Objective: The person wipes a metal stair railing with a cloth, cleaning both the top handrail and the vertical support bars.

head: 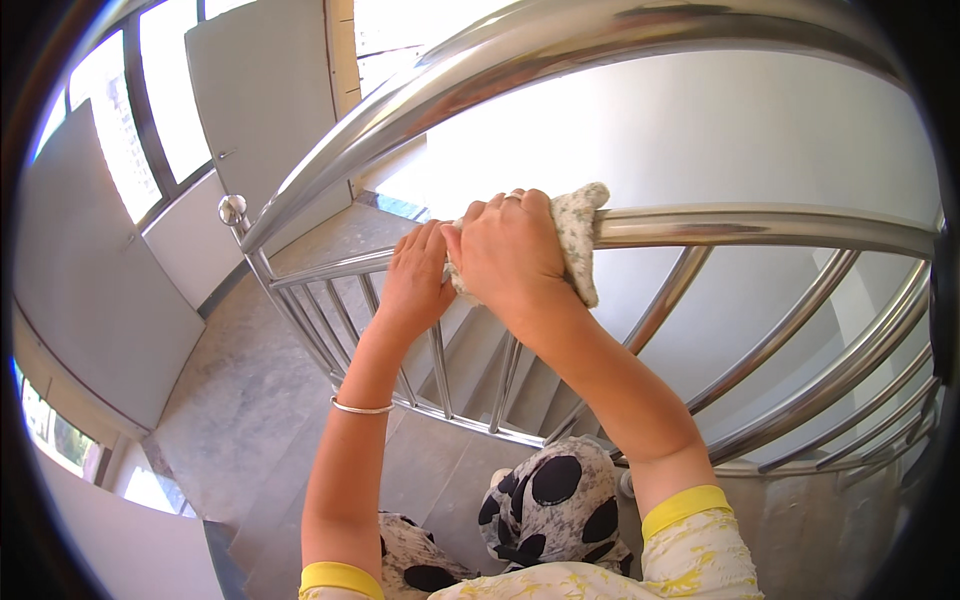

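Observation:
My right hand (510, 244) grips a pale, speckled fluffy cloth (577, 240), which is wrapped over the middle horizontal rail (750, 226) of a stainless-steel stair railing. Cloth shows on both sides of that hand. Close beside it, my left hand (417, 266) is closed over the same rail farther left; whether cloth lies under its palm is hidden. The thick top handrail (390, 112) curves above and beyond both hands. Below the rail, slanting steel balusters (671, 300) run down past my forearms.
Behind the railing, stairs (480, 360) descend beside a white wall (750, 135). A ball-topped post (232, 210) stands at the railing's left end. Two grey doors (262, 112) and bright windows are at the left. The stone floor (225, 375) stretches below, near my patterned trouser legs (555, 495).

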Tool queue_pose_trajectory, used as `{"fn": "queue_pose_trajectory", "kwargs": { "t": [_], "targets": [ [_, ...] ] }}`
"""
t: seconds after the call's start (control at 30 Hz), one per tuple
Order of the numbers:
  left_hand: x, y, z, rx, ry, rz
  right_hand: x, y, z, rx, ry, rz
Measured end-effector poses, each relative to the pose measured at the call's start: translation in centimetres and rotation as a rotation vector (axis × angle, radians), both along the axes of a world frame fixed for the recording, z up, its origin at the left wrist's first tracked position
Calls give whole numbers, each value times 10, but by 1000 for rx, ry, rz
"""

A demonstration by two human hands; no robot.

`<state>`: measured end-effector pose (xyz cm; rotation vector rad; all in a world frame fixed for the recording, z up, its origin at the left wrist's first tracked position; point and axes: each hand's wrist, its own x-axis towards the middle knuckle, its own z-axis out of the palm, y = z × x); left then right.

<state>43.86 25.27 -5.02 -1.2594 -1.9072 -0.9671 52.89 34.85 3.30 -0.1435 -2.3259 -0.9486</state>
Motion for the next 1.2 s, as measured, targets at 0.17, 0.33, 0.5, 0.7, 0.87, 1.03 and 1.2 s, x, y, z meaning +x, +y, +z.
{"fn": "queue_pose_trajectory", "kwargs": {
  "t": [0.17, 0.33, 0.5, 0.7, 0.87, 1.03, 1.2],
  "targets": [
    [-7, -4, -1, -77, -130, -24, -10, -3, -3, -32, -138, -54],
    [-18, -10, -6, -106, -186, -12, -20, -11, -7, -34, -183, -48],
    [-25, -13, -11, -99, -188, -20, -32, -13, -15, -57, -216, -56],
    [-26, -17, -12, -118, -259, 50, -49, -21, -19, -119, -392, -29],
    [-33, -17, -22, -146, -206, 86, -54, -26, -16, -163, -436, -21],
    [-36, -28, -28, -138, -200, 83, -69, -34, -21, -244, -455, -22],
    [-31, -26, -28, -81, -210, 94, -57, -32, -26, -179, -319, 70]
  ]
}}
